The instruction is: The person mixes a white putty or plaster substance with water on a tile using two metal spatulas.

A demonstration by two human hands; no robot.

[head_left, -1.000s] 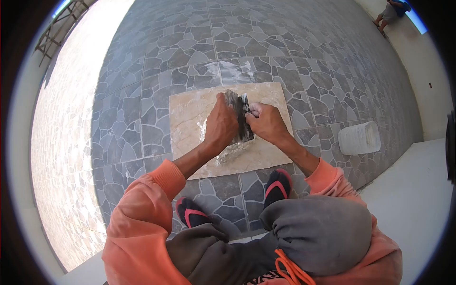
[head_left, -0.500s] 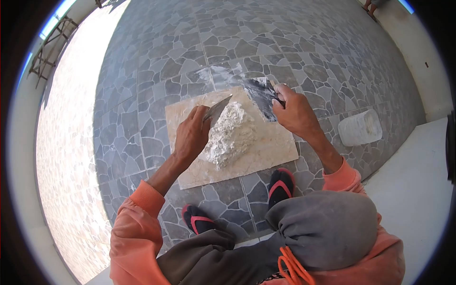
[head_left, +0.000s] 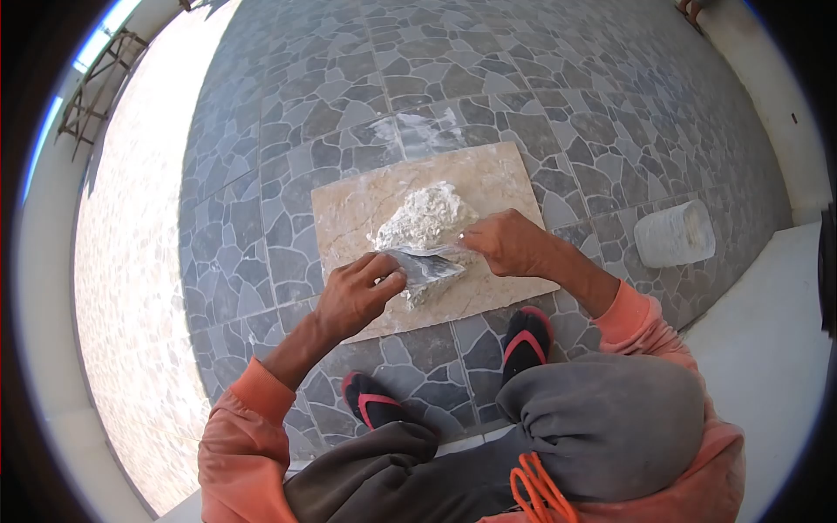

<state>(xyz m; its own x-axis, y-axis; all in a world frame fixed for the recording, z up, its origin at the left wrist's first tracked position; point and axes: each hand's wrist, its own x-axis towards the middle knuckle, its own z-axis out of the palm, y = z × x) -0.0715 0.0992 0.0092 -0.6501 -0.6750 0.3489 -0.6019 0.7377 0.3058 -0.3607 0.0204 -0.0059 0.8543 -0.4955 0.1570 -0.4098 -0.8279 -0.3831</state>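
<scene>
A mound of white, lumpy paste point(head_left: 425, 214) lies on a beige marbled board point(head_left: 497, 174) on the floor. My left hand point(head_left: 359, 292) is closed on a flat scraper blade point(head_left: 427, 267) over the near side of the mound. At the mound's right edge, my right hand point(head_left: 510, 244) is closed on a second scraper, seen nearly edge-on, its blade close to or against the left one. The handles are mostly hidden by my fingers.
A whitish plastic container point(head_left: 674, 234) lies to the right of the board. My feet in black and red sandals point(head_left: 527, 342) are at its near edge. White smears mark the stone-patterned floor point(head_left: 331, 96) beyond. Part of a person's foot point(head_left: 689, 13) shows at the top right.
Both hands have moved nearer my body, the right one down from the board's far corner. The two blades, apart before, now meet or overlap over the near part of the mound.
</scene>
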